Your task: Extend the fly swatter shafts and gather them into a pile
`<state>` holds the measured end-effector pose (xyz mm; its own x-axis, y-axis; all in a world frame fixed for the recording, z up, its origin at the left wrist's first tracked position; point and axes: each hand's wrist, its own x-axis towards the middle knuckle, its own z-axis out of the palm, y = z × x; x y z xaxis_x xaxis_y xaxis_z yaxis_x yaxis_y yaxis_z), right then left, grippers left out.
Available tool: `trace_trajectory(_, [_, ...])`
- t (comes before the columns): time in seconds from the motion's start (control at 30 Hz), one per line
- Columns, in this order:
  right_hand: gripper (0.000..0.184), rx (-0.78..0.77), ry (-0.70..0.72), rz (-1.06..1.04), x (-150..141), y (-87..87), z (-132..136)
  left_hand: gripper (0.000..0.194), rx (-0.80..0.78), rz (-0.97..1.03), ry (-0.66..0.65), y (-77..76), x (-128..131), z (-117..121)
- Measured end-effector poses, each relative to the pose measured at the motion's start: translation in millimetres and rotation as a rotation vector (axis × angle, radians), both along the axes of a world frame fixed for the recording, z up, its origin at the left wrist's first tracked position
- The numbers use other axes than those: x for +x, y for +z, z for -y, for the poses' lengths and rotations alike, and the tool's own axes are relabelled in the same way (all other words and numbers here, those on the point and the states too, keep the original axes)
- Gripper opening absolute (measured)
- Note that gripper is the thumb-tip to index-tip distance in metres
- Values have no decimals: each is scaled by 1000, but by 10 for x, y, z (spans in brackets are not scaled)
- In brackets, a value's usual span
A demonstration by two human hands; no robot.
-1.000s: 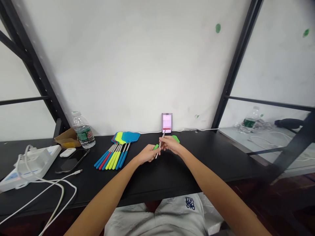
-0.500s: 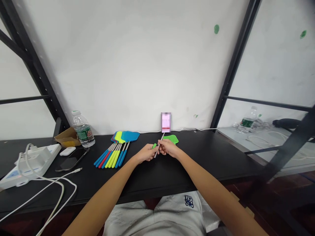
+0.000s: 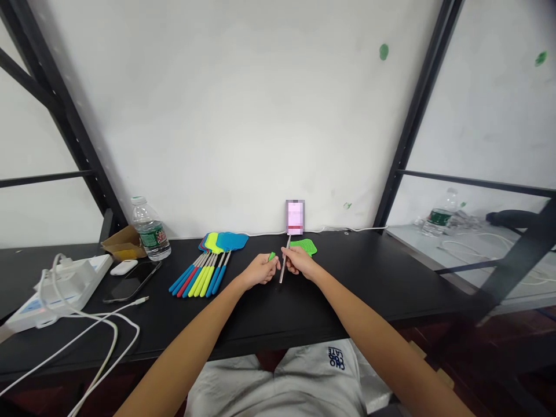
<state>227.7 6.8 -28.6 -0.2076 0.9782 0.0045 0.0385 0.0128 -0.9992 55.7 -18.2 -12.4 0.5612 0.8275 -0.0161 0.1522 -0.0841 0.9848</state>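
My left hand is closed on a small green piece, perhaps a handle grip, whose tip shows above the fingers. Pinched in my right hand is a thin metal rod, slanting upward toward the wall and apart from my left hand. A green mesh fly swatter head lies just behind my right hand; its stem is hidden. To the left, several fly swatters lie fanned on the black table, with blue, red and yellow handles and blue and yellow heads.
Behind the hands, a phone with a blurred screen leans on the wall. On the left are a water bottle, a cardboard box, a white case, a dark phone, a power strip and white cables.
The metal rod has moved right, out of my left hand, and my right hand now holds it alone. The whole view has shifted slightly.
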Motion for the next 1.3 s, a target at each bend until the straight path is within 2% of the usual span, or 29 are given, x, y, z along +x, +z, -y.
trace_trajectory(0.17, [31, 21, -49, -1, 0, 2, -7, 46, 43, -26, -43, 10, -1, 20])
trace_trajectory(0.33, [32, 52, -131, -49, -6, 60, 22, 48, 34, -64, -13, 10, 7, 18])
trace_trajectory(0.57, [39, 118, -313, -218, 59, 167, 16, 31, -58, -7, 50, 34, 18, 3])
trace_trajectory(0.67, [37, 129, -397, -239, 101, 202, 13, 30, -54, -14, 22, 19, 14, -11])
trace_trajectory(0.87, [35, 157, -480, -281, 151, 218, -8, 33, -23, -62, -26, -14, 1, -34])
trace_trajectory(1.03, [33, 180, -524, -318, 203, 246, -21, 33, -19, -64, -55, -16, -8, -45])
trace_trajectory(1.3, [32, 149, -473, -283, 182, 228, -15, 30, -13, -68, -79, 0, -20, -33])
